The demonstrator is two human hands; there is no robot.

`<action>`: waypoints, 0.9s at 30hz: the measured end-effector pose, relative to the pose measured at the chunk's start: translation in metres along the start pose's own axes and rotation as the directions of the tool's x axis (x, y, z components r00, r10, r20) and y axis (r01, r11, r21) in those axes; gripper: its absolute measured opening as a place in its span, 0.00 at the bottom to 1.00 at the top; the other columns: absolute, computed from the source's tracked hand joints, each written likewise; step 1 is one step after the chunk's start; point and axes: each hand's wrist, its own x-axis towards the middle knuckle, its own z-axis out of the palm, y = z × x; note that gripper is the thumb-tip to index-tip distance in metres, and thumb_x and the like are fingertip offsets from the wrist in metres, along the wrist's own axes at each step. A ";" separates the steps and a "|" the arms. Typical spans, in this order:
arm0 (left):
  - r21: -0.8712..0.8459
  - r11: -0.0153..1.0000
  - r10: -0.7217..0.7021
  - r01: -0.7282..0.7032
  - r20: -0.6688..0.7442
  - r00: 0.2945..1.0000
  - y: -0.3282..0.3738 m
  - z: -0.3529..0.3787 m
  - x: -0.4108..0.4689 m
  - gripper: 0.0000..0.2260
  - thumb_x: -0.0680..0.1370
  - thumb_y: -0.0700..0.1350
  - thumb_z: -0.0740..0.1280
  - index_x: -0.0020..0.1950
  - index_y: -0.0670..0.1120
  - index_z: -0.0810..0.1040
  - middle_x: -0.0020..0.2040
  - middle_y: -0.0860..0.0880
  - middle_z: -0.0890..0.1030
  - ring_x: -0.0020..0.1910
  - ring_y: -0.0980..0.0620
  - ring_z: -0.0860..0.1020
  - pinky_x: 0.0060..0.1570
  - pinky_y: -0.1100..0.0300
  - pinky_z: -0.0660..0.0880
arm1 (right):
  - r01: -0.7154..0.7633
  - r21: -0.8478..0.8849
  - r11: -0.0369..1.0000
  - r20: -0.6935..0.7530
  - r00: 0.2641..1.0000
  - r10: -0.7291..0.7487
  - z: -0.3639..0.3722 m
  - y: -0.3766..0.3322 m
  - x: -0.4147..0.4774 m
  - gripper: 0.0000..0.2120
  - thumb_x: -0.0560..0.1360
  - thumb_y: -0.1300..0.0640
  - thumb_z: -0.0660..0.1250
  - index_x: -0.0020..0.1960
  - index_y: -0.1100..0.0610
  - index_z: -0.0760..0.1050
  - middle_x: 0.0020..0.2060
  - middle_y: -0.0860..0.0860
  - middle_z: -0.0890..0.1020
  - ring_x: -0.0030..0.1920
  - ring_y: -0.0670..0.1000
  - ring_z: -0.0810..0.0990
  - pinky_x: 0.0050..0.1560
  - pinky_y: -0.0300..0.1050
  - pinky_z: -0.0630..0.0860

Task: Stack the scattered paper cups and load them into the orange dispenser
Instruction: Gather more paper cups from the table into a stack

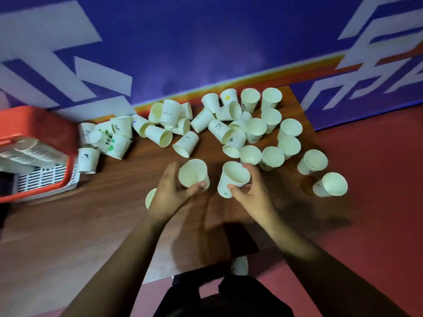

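Several white paper cups (230, 130) lie scattered over the far half of a brown wooden table (91, 225), some upright, some on their sides. My left hand (170, 193) grips one upright cup (193, 172) near the table's middle. My right hand (250, 191) holds a second cup (233, 177) just to the right of it, mouth up and slightly tilted. The two held cups are apart. A further cup (150, 197) peeks out behind my left wrist. The orange dispenser (39, 126) sits at the left edge, with a stack of cups (29, 154) lying inside it.
A blue wall with white shapes rises behind the table. Red floor lies to the right and below. Two cups (312, 162) (332, 185) stand near the table's right edge. A dark object (240, 241) lies on the table between my forearms.
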 end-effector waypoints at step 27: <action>-0.291 0.930 -0.172 0.225 0.197 0.965 -0.121 -0.109 -0.029 0.26 0.77 0.50 0.72 0.74 0.58 0.70 0.71 0.58 0.74 0.69 0.60 0.73 0.67 0.63 0.71 | -0.065 -0.054 0.996 0.228 0.971 0.075 0.152 -0.081 -0.010 0.38 0.60 0.43 0.75 0.67 0.42 0.66 0.63 0.42 0.75 0.64 0.47 0.74 0.62 0.53 0.76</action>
